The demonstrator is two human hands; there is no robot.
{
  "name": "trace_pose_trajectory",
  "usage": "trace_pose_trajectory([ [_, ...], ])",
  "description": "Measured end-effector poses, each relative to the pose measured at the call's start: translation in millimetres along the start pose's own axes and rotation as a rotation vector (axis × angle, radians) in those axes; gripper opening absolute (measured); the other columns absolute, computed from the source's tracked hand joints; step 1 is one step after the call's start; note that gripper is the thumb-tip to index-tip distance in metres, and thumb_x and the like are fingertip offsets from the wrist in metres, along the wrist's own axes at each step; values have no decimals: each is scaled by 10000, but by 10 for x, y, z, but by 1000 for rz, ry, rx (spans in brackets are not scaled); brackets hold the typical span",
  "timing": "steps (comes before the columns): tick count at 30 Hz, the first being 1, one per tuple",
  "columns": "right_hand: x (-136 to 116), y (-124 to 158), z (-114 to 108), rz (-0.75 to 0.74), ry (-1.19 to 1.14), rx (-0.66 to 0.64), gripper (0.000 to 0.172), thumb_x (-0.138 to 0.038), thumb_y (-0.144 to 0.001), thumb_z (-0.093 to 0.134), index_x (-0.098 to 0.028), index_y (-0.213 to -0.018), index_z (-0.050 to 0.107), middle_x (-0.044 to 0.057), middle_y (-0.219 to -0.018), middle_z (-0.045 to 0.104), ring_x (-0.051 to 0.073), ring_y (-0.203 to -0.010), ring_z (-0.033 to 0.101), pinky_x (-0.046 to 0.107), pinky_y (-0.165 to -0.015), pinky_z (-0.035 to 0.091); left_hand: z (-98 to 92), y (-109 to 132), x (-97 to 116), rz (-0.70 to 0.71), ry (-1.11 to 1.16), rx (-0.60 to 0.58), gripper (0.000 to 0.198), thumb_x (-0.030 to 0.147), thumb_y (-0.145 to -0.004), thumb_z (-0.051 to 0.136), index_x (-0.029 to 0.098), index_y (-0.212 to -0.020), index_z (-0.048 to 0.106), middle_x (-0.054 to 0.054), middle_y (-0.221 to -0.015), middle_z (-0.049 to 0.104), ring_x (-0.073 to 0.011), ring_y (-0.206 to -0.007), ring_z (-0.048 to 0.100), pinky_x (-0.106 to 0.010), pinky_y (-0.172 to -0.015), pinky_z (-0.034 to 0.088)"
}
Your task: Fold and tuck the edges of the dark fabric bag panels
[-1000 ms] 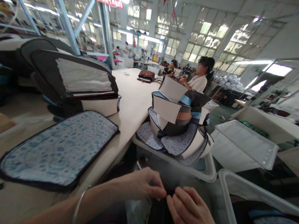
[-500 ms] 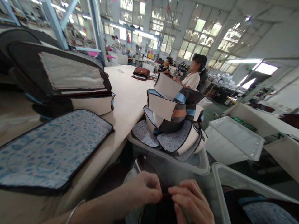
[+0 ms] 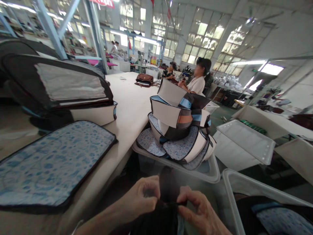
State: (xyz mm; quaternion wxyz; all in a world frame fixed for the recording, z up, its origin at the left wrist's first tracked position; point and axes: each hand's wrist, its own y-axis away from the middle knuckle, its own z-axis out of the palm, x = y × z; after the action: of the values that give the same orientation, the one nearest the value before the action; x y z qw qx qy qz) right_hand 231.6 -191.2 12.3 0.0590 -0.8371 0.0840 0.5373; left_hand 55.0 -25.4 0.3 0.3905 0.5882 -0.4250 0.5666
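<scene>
Black cloth (image 3: 158, 220) sits at the bottom of my view, held up between the two hands just above the near edge of the frame, in front of a clear plastic tub. Around it I see a wide factory hall (image 3: 195, 19) with tall windows and blue steel posts. A long cream cutting table (image 3: 129, 104) runs from near left to far. A person in a pale top (image 3: 198, 85) sits at its far right side, with another person just beyond. On the table, a large black-and-cream bag section (image 3: 58, 85) lies at the left, with a blue-patterned quilted panel (image 3: 51, 166) nearer to me and a brown handbag (image 3: 144, 78) far off. A leaning stack of bag pieces (image 3: 174, 111) rests on the near tub (image 3: 176, 166). To the right, a second tub (image 3: 264, 189) holds dark and blue-patterned pieces (image 3: 276, 218), and a clear lid (image 3: 245, 142) lies beyond it. My left hand (image 3: 139, 199) and right hand (image 3: 200, 209) are close together, both closed in a pinch on the cloth's upper edge. The left fingers (image 3: 154, 192) curl inward, and the right fingers (image 3: 189, 195) press down from the other side.
</scene>
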Motion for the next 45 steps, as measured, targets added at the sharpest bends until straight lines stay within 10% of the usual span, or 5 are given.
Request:
trace_pose_trajectory([
  [11,27,-88,375,23,69,88,144,-326,-825,622,-191,-778,644,2,-734,582,181,-747,533,292,-710,414,-5,162,162,-177,-264,-82,195,319,-761,643,199,-913,617,25,-915,562,-188,-923,501,-364,-998,270],
  [23,-109,-136,411,109,-147,-33,410,-612,-798,568,-203,-768,555,12,-792,516,205,-799,486,307,-712,409,-22,121,40,-181,55,-146,134,214,-625,666,162,-748,658,32,-788,542,-152,-789,489,-249,-734,370],
  [45,-59,-67,435,167,-153,-23,219,-431,-776,525,-217,-821,520,31,-869,516,254,-947,480,350,-839,403,154,57,-5,-217,28,35,62,174,-643,572,150,-620,625,24,-737,561,-149,-775,521,-226,-687,368],
])
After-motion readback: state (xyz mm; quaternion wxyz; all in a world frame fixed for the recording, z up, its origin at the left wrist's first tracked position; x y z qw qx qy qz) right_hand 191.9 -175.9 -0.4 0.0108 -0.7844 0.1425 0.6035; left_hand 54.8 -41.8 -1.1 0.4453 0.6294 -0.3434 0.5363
